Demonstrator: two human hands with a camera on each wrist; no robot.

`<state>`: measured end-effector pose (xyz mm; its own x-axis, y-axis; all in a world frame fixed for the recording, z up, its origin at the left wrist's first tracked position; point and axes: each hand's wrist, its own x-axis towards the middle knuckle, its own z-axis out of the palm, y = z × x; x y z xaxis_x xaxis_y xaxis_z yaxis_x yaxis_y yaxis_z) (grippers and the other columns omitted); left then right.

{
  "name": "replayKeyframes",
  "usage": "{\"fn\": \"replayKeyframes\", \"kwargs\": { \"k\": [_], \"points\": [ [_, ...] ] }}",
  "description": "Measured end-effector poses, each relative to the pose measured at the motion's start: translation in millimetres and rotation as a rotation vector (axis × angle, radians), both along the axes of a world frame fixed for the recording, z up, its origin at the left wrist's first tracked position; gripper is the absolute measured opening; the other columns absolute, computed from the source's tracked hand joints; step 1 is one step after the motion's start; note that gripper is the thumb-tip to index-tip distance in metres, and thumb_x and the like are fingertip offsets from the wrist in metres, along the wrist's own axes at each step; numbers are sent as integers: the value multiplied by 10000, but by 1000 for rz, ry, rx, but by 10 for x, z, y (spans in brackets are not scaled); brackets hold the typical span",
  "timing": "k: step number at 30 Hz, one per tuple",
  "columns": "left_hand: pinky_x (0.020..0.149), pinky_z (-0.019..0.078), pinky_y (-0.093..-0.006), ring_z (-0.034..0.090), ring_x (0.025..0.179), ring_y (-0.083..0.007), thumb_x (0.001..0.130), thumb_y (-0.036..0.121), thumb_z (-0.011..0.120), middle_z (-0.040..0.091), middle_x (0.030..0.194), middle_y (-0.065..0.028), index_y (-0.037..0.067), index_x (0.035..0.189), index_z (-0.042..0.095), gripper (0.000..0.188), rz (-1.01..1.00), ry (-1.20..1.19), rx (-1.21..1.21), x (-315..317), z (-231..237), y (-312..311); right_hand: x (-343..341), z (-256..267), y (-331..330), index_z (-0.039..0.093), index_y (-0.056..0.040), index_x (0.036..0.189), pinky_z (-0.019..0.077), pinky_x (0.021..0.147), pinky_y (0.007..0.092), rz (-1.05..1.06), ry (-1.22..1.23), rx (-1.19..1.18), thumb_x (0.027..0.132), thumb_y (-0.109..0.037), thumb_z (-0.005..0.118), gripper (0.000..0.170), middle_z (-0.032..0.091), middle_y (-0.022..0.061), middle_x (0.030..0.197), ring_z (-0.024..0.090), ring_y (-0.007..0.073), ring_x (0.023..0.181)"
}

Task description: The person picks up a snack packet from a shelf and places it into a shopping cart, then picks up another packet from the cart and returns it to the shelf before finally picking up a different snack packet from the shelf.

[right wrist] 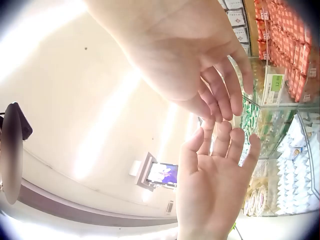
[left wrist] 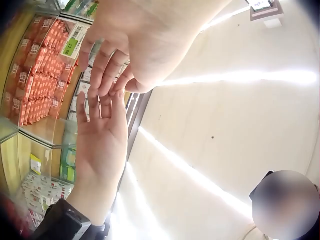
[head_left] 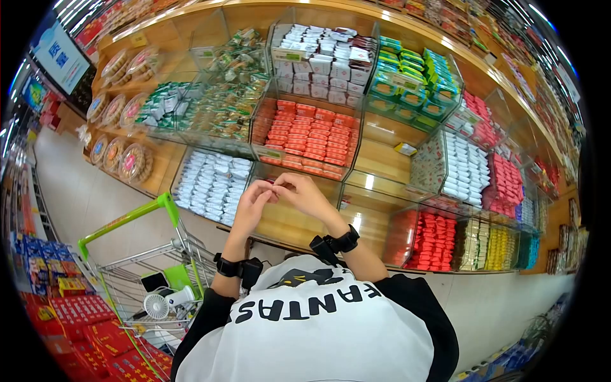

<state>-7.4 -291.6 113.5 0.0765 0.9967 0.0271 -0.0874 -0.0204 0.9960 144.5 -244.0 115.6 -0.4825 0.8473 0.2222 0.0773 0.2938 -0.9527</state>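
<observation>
My left hand (head_left: 252,202) and right hand (head_left: 304,194) meet at their fingertips in front of the chest, over the bare wooden bin (head_left: 289,213). From below, the left wrist view has the left palm (left wrist: 145,42) above and the right palm (left wrist: 102,145) beneath it, fingers loosely bent. In the right wrist view the right hand (right wrist: 185,65) and left hand (right wrist: 215,185) likewise touch at the fingertips, both palms bare. No held thing shows between them. Beyond the hands lie orange-red packets (head_left: 310,134) in a clear-walled bin; white packets (head_left: 213,186) lie left of them.
A shopping cart (head_left: 137,223) with a green handle stands at the left, holding a small white fan (head_left: 156,306). Red packets (head_left: 435,242) fill a bin at the right. Round clear tubs (head_left: 135,162) stand at the shelf's left end. Clear partitions divide the bins.
</observation>
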Motion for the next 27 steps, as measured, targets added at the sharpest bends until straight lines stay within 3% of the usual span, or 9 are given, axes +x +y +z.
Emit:
{"fn": "replayKeyframes", "kwargs": {
  "k": [2,9,11,17,27],
  "points": [
    [721,410,-238,520,758,-112,847,62,449,545,816,-45,2,914,497,102,-48,15,-2,8,-28,56,57,-11,15,563,13,843,447,689,259,5,-83,-46,802,-110,543,130,583,71,774,554,135,724],
    [702,414,-234,522,736,-108,836,62,454,551,781,-43,6,912,513,112,-151,19,32,121,-66,232,179,-68,10,564,13,843,443,673,249,-104,-88,-90,808,-108,534,129,580,61,769,547,117,727],
    [699,414,-232,523,741,-107,839,60,451,553,788,-48,7,918,516,115,-182,39,4,147,-77,284,203,-158,30,561,10,825,437,620,271,-177,-46,-62,787,-119,544,135,579,86,733,554,151,662],
    [699,442,-236,544,757,-115,852,66,442,555,790,-49,1,915,517,118,-277,65,19,209,-162,547,372,-166,102,566,7,847,438,641,256,-274,-27,-63,799,-122,538,141,586,78,757,557,141,680],
    [663,447,-228,554,741,-112,851,74,442,557,759,-35,11,879,515,100,-270,171,112,294,229,1127,894,-22,389,554,0,874,440,641,249,-521,-9,-117,818,-113,534,127,598,57,776,551,118,696]
  ]
}}
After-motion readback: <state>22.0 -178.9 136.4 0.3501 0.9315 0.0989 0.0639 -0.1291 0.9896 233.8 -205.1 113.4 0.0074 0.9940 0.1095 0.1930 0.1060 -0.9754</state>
